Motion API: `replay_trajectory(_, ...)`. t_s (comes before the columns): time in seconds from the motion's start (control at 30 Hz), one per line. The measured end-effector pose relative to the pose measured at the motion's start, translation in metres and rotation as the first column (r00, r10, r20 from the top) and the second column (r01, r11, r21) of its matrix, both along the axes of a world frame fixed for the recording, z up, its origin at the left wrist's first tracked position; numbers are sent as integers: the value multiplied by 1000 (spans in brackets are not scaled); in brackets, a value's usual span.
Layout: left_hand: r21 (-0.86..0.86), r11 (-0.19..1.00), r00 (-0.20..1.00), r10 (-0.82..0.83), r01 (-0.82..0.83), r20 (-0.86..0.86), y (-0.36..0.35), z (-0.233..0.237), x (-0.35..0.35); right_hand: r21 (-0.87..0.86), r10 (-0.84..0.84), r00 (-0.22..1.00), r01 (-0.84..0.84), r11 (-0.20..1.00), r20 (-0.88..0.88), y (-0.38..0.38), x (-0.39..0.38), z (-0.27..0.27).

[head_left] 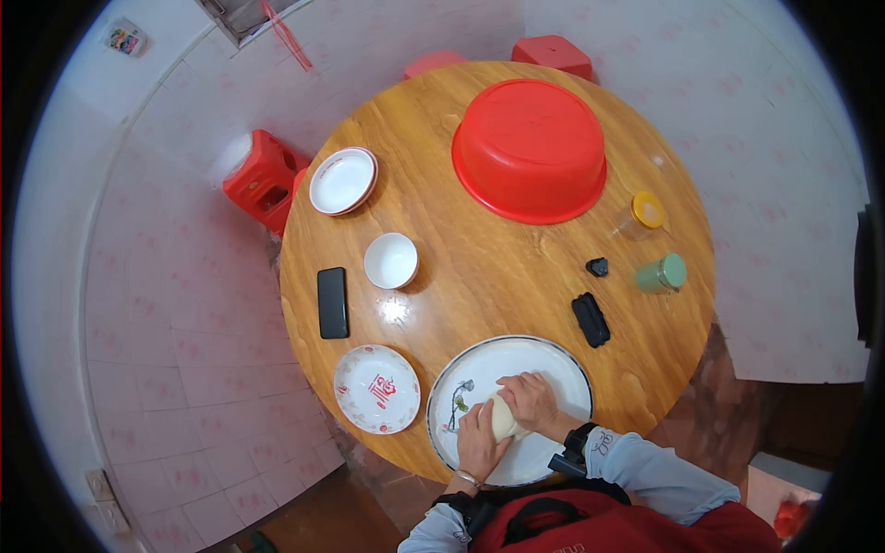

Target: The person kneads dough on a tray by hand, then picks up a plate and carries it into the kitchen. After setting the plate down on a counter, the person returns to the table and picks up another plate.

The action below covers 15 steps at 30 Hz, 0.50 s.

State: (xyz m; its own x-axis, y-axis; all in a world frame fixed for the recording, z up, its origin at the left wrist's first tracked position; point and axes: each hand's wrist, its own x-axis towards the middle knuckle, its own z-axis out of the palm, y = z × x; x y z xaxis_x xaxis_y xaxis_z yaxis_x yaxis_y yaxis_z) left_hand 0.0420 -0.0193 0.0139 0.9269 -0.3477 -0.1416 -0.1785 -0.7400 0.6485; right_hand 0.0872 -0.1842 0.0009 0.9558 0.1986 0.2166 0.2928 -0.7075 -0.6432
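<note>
A pale lump of dough (503, 420) lies on a large white plate (564, 373) with a dark rim and a painted flower. My left hand (478, 441) presses on the dough's left side with its fingers curved over it. From the right, my right hand (532, 402) lies over the upper part of the dough, fingers bent round it. Both hands touch the dough, and their palms hide part of it. Dark straps circle both wrists.
Left of the large plate stand a patterned plate (376, 415), a white bowl (391, 261), a black phone (333, 303) and stacked dishes (342, 181). An upturned red basin (532, 147) sits at the back. Rightward are a yellow-lidded jar (647, 211), a green-lidded jar (662, 274) and a black case (591, 320).
</note>
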Motion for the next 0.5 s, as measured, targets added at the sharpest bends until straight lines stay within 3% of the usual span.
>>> replay_trajectory(0.17,38,996,994,78,-75,-79,1,-2,27,75,-108,994,110,991,-36,9,29,-11)
replay_trajectory(0.23,42,994,988,105,-101,-113,4,-4,40,-15,-189,961,190,982,-201,12,40,-11)
replay_trajectory(0.27,29,993,975,116,-113,-190,5,-9,46,-10,-182,967,183,983,-179,13,45,-13)
replay_trajectory(0.33,17,991,962,134,-134,-237,10,-22,55,-92,-209,889,188,978,-407,13,54,-18)
replay_trajectory(0.4,-98,984,968,127,-151,-217,11,-33,53,-41,-197,892,198,979,-406,10,52,-28)
replay_trajectory(0.43,-71,981,939,149,-180,-310,9,-24,53,3,-190,886,211,977,-422,9,52,-28)
replay_trajectory(0.47,-76,979,944,159,-188,-288,7,-27,48,7,-182,898,201,980,-401,7,51,-29)
replay_trajectory(0.5,-67,982,974,163,-175,-159,5,-34,39,51,-180,873,227,973,-454,5,49,-25)
